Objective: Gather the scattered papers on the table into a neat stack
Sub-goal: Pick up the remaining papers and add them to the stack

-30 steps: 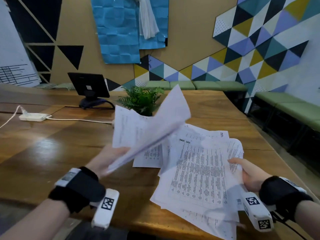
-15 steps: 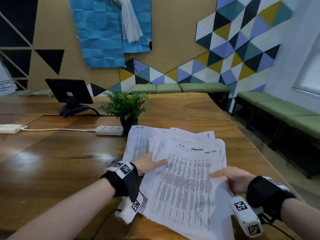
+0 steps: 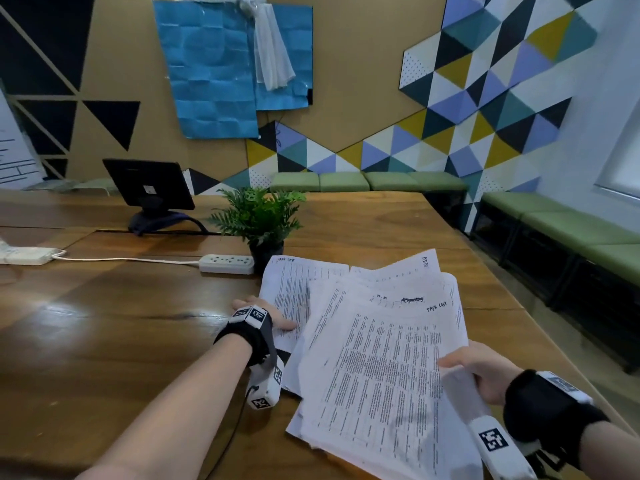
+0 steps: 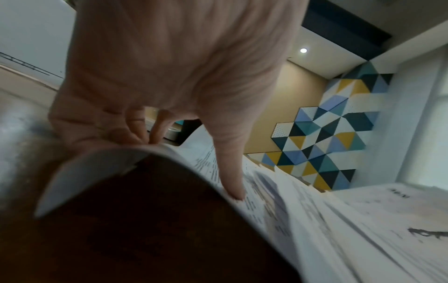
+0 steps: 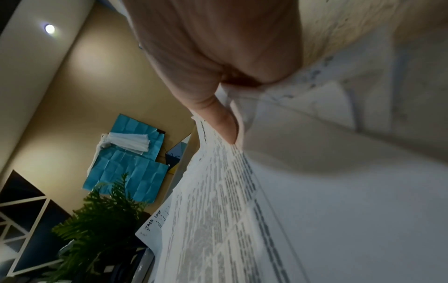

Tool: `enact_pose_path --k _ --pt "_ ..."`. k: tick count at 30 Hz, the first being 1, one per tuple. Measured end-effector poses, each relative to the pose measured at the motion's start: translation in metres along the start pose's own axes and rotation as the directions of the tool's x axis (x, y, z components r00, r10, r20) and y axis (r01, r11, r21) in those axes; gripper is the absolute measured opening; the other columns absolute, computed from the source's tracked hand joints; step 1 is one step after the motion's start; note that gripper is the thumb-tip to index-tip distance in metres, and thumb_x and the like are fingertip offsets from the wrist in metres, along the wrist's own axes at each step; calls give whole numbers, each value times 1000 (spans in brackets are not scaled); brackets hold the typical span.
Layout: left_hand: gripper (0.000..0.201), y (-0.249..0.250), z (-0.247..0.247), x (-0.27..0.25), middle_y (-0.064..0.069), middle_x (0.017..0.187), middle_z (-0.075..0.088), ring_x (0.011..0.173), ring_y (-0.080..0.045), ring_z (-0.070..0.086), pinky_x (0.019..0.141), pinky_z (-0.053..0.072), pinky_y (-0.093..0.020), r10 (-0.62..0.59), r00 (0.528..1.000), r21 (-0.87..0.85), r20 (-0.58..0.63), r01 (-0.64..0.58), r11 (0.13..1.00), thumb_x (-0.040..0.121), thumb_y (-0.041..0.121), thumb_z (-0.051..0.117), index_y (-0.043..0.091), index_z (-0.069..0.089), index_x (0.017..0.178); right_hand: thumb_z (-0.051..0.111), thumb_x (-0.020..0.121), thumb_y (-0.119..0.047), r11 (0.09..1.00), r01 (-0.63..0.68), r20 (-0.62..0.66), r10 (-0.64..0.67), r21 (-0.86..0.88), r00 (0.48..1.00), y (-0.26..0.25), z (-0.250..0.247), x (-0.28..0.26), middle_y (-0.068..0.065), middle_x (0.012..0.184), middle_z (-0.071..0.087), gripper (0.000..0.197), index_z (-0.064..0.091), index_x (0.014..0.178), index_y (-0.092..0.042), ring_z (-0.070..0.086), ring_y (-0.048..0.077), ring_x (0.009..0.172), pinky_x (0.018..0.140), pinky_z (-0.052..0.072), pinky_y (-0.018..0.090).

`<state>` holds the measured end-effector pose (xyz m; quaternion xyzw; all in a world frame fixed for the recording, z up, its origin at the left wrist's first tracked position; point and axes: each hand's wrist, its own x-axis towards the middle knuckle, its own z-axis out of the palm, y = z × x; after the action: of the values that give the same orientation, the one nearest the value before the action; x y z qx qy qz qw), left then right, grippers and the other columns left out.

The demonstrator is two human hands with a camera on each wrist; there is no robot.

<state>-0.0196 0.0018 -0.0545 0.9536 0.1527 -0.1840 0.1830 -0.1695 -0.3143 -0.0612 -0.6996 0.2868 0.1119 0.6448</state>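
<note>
Head view: a loose pile of papers [image 3: 377,344] lies near the table's [image 3: 104,341] right edge. The left hand [image 3: 266,315] pinches the pile's left side, thumb on top; the right hand [image 3: 481,370] grasps its right side.

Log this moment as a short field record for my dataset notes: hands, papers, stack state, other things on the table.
left hand: thumb on top of the leftmost sheet, fingers at its left edge
right hand: grips the right edge of the papers, thumb on top
stack state: sheets overlap, fanned and askew, corners not aligned; not yet neat
table: wooden
plant: potted, just behind the papers
power strip: left of the plant's pot
monitor: far left, back to camera
</note>
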Motion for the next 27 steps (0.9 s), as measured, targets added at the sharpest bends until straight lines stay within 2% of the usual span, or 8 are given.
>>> enact_pose_path --k 4,10,12,16,19,21,24,27 --pt "96 -3 -13 -8 -14 141 49 126 -30 52 100 47 -35 30 998 -103 48 -25 994 64 33 84 1 36 141 53 82 16 999 39 -63 -38 28 997 3 -20 1 27 112 68 38 59 117 4 63 46 105 98 46 58" --pt "40 -16 -11 -18 -9 116 66 106 -25 63 88 50 -29 219 964 -247 147 -179 952 78 10 74 1 64 116 61 82 0 939 28 -53 -11 344 999 -18 -47 6 15 141 50 61 44 139 -15 49 44 124 93 44 64" --pt "30 -20 -7 -27 -10 107 65 104 -28 62 92 51 -35 266 937 -371 226 -170 913 80 3 71 1 63 109 50 91 0 911 -19 41 2 412 999 -27 -34 4 19 128 58 35 54 124 -11 52 44 120 97 43 61" --pt "31 -22 8 -30 -15 114 66 108 -31 63 91 52 -39 323 891 -510 319 -126 851 85 12 66 2 60 114 41 95 3 952 -25 183 -32 305 983 -37 1 9 25 129 58 33 54 124 -3 54 43 119 82 53 52" --pt "40 -23 7 -24 -17 102 62 94 -30 60 80 45 -36 235 925 -702 299 46 711 97 40 42 3 55 108 48 86 16 997 7 51 -11 72 999 -30 9 29 27 127 59 44 52 129 6 54 44 120 87 50 49" --pt "67 -23 4 -16 -20 124 57 114 -33 56 86 41 -38 200 915 -740 351 140 657 96 57 26 1 49 126 59 78 16 998 22 -123 -29 -61 992 -26 8 44 27 121 61 53 48 129 10 61 43 108 74 57 47" --pt "75 -15 2 -19 -17 132 56 110 -28 56 84 45 -34 250 879 -697 406 121 707 90 60 42 1 44 137 56 84 3 995 53 -272 -74 -85 959 -21 4 61 20 110 60 42 48 125 10 62 32 78 50 51 29" --pt "83 1 7 -18 -11 134 55 115 -27 57 92 49 -34 228 915 -574 334 5 819 80 49 67 4 39 143 38 92 -3 964 32 -360 -130 -265 924 -27 4 68 27 112 60 32 55 116 9 59 35 92 74 44 35"
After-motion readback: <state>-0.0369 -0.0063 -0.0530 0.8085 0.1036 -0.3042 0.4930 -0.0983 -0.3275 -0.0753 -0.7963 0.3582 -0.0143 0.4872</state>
